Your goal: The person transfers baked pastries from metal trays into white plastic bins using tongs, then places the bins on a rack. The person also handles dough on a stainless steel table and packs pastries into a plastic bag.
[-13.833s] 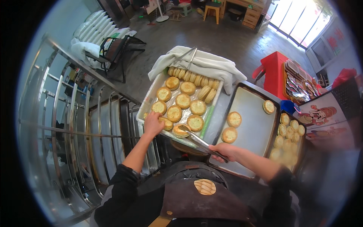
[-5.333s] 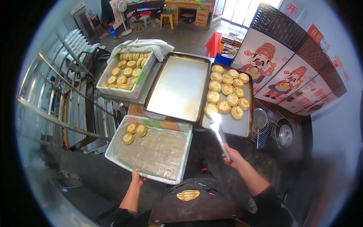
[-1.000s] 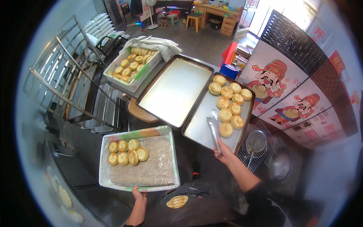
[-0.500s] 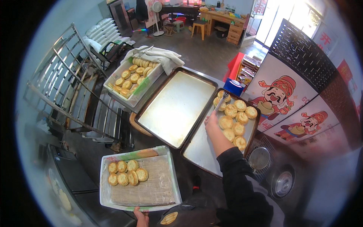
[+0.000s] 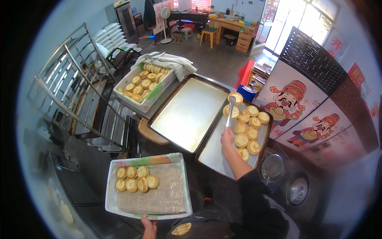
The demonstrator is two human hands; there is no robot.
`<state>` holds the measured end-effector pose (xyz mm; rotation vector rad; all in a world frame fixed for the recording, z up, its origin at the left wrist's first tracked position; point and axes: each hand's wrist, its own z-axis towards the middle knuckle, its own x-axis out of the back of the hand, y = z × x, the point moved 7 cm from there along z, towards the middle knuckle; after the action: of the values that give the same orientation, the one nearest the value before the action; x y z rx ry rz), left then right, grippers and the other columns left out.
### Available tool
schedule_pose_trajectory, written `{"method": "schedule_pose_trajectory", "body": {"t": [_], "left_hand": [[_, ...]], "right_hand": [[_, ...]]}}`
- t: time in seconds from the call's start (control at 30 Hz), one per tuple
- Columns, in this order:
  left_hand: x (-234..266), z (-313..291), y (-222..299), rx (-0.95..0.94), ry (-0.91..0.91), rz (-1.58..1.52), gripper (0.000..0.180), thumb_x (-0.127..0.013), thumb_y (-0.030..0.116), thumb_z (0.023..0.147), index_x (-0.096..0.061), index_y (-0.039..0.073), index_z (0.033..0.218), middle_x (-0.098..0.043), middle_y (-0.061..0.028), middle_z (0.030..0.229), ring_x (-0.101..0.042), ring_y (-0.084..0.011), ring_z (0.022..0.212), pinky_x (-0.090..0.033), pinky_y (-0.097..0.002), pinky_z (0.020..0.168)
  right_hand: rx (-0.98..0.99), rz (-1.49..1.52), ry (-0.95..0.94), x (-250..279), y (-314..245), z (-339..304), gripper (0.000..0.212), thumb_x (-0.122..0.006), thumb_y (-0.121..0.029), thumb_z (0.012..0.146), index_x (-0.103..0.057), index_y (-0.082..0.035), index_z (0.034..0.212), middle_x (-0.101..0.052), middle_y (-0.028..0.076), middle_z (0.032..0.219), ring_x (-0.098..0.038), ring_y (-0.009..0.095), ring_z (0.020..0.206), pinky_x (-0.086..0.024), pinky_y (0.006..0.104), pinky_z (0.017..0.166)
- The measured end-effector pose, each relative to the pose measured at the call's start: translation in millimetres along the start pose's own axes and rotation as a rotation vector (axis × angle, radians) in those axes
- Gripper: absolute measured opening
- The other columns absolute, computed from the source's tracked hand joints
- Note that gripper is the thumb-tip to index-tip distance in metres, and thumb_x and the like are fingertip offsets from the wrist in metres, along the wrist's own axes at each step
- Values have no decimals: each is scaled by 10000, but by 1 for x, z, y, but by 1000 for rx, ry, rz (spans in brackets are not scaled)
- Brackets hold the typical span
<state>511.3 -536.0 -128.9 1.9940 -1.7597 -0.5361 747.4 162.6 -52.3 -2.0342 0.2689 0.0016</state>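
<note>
My right hand (image 5: 227, 137) is closed round metal tongs (image 5: 230, 113), whose far end touches a round golden pastry (image 5: 236, 98) at the back corner of the right baking tray (image 5: 211, 153). Whether the tips have hold of that pastry, I cannot tell. Several more pastries (image 5: 252, 133) lie along that tray's right side. At lower left, my left hand (image 5: 148, 225) grips the near rim of a white plastic crate (image 5: 149, 217). Two rows of pastries (image 5: 137, 179) rest on the crate's slatted mat, toward its far left. The left fingers are partly hidden under the rim.
A bare baking tray (image 5: 195, 111) lies left of the pastry tray. Beyond it stands another crate (image 5: 131, 101) of pastries with a white cloth (image 5: 169, 61). A metal rack (image 5: 75, 79) is at left, a printed folding screen (image 5: 294, 95) at right, a round lidded pot (image 5: 298, 191) below it.
The tongs have swung more upright, and the far pastry has shifted slightly outward over the tray's back corner. My left hand keeps its place on the crate; the whole view has shifted slightly.
</note>
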Motion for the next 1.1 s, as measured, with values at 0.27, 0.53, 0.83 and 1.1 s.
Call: {"method": "schedule_pose_trajectory", "body": {"t": [0.27, 0.53, 0.83, 1.1], "left_hand": [[-17, -5, 13, -58, -101, -41, 380, -612, 105, 843, -533, -5, 1198, -614, -174, 1008, -681, -339, 749, -605, -451, 507], [-15, 4, 36, -329, -221, 27, 731, -588, 61, 790, -392, 57, 1494, -572, -165, 1302, -633, -332, 1125, -576, -430, 858], [11, -4, 28, -353, -251, 88, 636, -608, 103, 797, -456, 50, 1413, -601, -154, 1160, -673, -325, 971, -613, -467, 813], [-5, -8, 34, -209, -231, -12, 561, -613, 126, 806, -477, 77, 1348, -568, -156, 1122, -663, -345, 937, -642, -499, 657]], "right_hand": [[66, -352, -485, 49, 13, -209, 266, -604, -344, 1071, -670, -87, 1056, -537, -21, 690, -454, 62, 499, -350, 241, 428], [-414, -720, -1049, 11, 121, -442, 287, -598, -360, 1075, -648, -106, 950, -577, -9, 711, -486, 83, 512, -349, 258, 435], [-534, -1070, -1309, -127, 250, -507, 418, -650, -493, 1026, -673, -84, 947, -598, 11, 714, -502, 102, 511, -366, 284, 441], [-507, -1129, -1164, 34, 124, -446, 442, -641, -472, 1031, -740, -68, 1179, -634, 32, 761, -558, 122, 588, -447, 279, 523]]}}
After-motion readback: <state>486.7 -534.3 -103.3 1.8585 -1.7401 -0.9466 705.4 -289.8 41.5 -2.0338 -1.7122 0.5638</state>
